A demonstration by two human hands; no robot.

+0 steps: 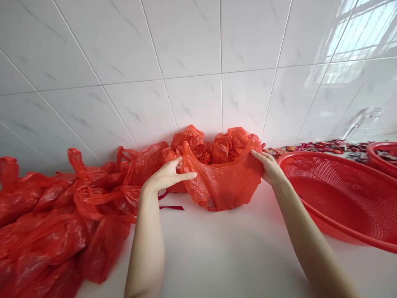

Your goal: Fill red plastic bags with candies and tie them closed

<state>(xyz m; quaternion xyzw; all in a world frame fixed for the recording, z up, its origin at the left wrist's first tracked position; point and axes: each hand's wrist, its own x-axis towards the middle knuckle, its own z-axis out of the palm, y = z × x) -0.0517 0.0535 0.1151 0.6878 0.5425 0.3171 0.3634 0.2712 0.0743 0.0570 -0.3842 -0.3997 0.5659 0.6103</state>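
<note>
A red plastic bag [221, 186] is stretched between my two hands above the white table, its upper edge sagging in the middle. My left hand [169, 174] holds its left side, the thumb lying across the front and the fingertips partly hidden behind the film. At the bag's right upper edge, my right hand [268, 165] pinches the plastic between thumb and fingers. Directly behind it, crumpled red plastic bags [190, 140] rest against the tiled wall. A dark red ribbon-like strip [172, 207] lies on the table below my left hand.
Many filled red plastic bags [46, 231] are heaped along the left. To the right stands a large red perforated basket [335, 207], with part of another red basket [383, 155] beyond it. Small wrapped packets [328, 147] lie along the wall [192, 41].
</note>
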